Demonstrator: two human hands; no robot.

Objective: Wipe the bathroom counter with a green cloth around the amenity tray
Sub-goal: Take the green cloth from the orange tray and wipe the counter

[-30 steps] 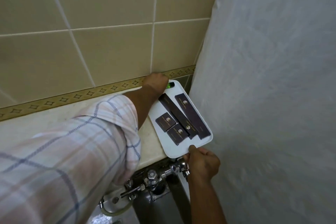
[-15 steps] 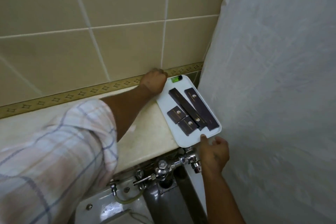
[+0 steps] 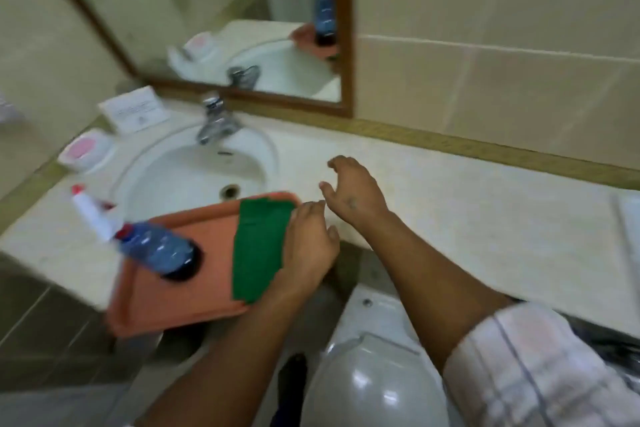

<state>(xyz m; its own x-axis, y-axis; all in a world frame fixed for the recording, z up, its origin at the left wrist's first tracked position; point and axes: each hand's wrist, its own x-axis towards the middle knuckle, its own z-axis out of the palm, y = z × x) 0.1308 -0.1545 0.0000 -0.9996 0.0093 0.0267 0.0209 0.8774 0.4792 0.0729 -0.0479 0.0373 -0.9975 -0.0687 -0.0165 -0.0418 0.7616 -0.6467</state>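
The cloth (image 3: pixel 258 250) lies flat as a long green strip on the right part of an orange tray (image 3: pixel 187 295), its far end near the tray's far rim. The left hand (image 3: pixel 308 246) sits at the cloth's right edge, covering part of it, with curled fingertips at the cloth's far right corner and the thumb off to the right, clear of the fabric. Whether the fingers pinch the cloth or only rest on it cannot be told (the picture is smeared by motion).

The right hand (image 3: pixel 353 191) hovers just beyond the left one, over the counter (image 3: pixel 450 204), fingers spread and curved, holding nothing and apart from the cloth.

On the orange tray's left part stands a blue spray bottle (image 3: pixel 156 250), tilted in this wide view, its white and red nozzle to the left. The tray rests partly over the near rim of the sink (image 3: pixel 194 170) and juts out past the counter's front edge.

Behind the sink is a tap (image 3: pixel 216 120), and above it a wood-framed mirror (image 3: pixel 346 28). A soap dish (image 3: pixel 85 149) and a white card (image 3: pixel 133 111) sit left of the sink. At the far right edge a strip of the amenity tray (image 3: pixel 628 236) shows on the counter, well apart from both hands. A toilet (image 3: pixel 377 374) is below.
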